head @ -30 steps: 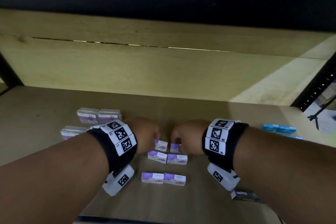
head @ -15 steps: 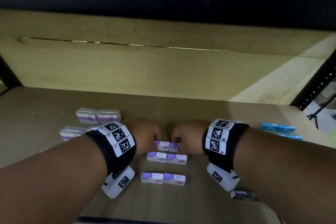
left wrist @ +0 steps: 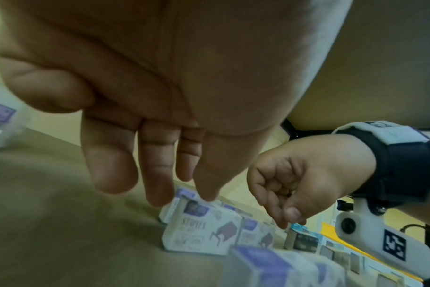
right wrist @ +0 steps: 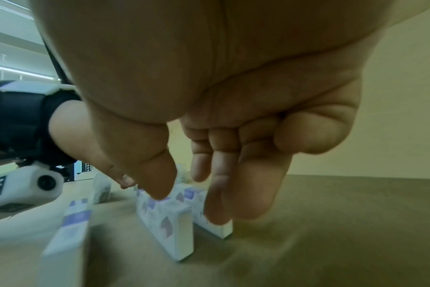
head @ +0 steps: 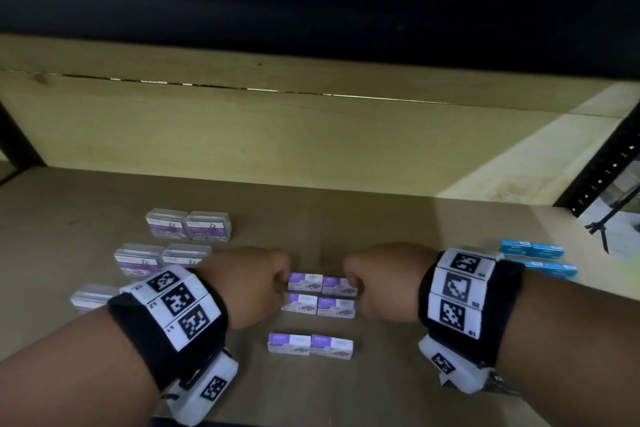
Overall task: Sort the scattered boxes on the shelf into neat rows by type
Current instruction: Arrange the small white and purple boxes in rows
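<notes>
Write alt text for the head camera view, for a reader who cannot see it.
Two hands, left hand and right hand, flank the farthest of three rows of paired purple-and-white staple boxes on a wooden shelf. Clear-lidded boxes sit in pairs at left, blue boxes at right.

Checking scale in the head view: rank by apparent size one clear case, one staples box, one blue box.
1. Clear case
2. Staples box and blue box: look alike; the blue one lies farther off, so unsure.

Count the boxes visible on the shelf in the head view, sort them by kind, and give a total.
Purple-and-white staple boxes: 6
Clear plastic cases: 5
Blue boxes: 4
Total: 15 in view; others may be hidden.
</notes>
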